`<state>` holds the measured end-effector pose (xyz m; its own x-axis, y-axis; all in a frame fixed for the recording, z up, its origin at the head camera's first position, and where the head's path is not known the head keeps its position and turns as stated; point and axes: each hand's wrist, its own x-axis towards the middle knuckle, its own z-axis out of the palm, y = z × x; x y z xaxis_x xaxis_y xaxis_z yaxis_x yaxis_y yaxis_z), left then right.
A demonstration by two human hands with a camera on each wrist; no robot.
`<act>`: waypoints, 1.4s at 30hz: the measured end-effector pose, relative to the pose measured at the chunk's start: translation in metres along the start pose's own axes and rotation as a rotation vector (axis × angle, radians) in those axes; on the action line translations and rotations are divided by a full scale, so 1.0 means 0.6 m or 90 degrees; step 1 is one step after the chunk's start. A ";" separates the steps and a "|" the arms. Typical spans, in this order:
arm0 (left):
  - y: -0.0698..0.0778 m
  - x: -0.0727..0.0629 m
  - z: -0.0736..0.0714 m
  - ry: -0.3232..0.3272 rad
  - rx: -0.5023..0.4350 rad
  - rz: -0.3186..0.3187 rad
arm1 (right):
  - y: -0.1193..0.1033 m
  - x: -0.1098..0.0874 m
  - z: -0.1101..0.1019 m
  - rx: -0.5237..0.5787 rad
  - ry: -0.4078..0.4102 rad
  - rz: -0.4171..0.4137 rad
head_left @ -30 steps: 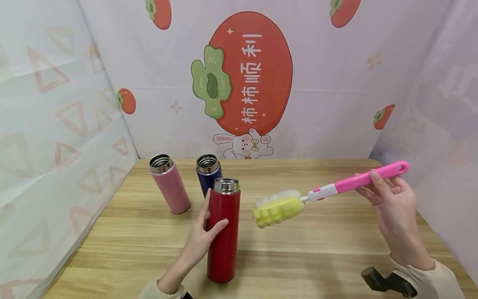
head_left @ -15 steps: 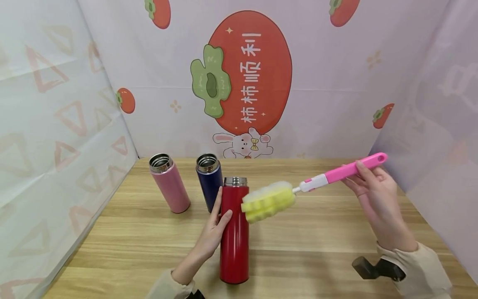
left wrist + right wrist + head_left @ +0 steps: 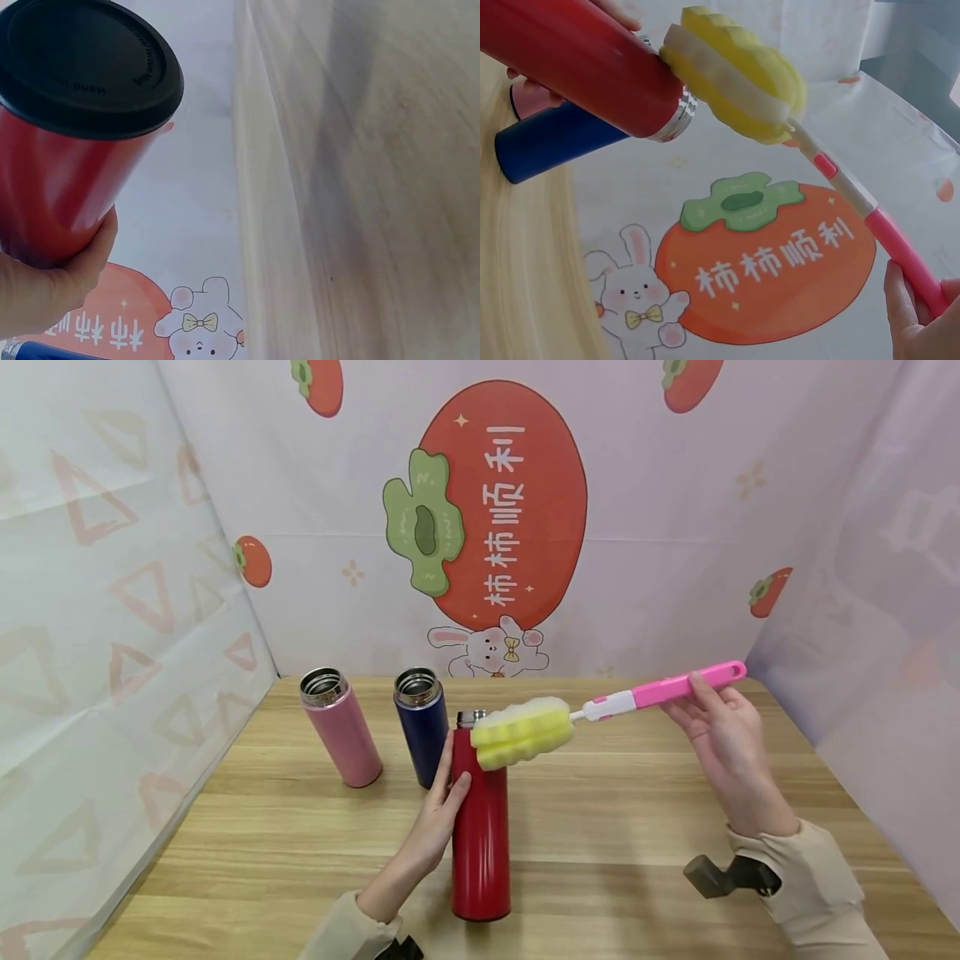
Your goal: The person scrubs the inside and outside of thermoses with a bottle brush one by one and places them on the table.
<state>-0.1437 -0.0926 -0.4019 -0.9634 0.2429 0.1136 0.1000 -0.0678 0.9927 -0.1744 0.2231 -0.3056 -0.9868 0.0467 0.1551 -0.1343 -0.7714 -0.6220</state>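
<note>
My left hand [image 3: 432, 828] grips the upper part of a tall red vacuum flask [image 3: 482, 852], thumb in front. In the left wrist view the flask's black base [image 3: 86, 67] shows, clear of the wooden surface. With my right hand [image 3: 726, 752] I pinch the pink handle [image 3: 678, 687] of a bottle brush, thumb on top. Its yellow and white sponge head [image 3: 522, 735] points left and overlaps the flask's neck in the head view. From the right wrist, the sponge [image 3: 739, 79] appears right beside the steel neck [image 3: 676, 116]. The flask's opening is mostly hidden.
A blue flask [image 3: 420, 731] stands uncapped just behind my left hand. Further left is a pink flask [image 3: 345, 735], also uncapped. The wooden table [image 3: 637, 827] ends at a patterned backdrop [image 3: 660, 593], with cloth walls at both sides.
The red flask has moved right in my left hand, away from the blue flask. My right hand has carried the brush left and up, bringing the sponge over the red flask's top.
</note>
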 end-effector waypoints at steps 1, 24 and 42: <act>0.001 0.001 0.000 0.001 -0.002 0.002 | 0.001 0.000 -0.002 -0.009 -0.001 0.006; 0.015 0.016 -0.004 0.041 -0.061 0.010 | 0.036 -0.032 -0.053 -0.179 -0.124 0.102; 0.014 0.018 0.002 0.044 -0.074 0.002 | 0.052 -0.035 -0.054 -0.205 -0.176 0.100</act>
<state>-0.1530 -0.0895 -0.3920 -0.9783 0.1762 0.1092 0.0768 -0.1809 0.9805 -0.1610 0.2186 -0.3529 -0.9422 -0.2604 0.2109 -0.0487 -0.5164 -0.8550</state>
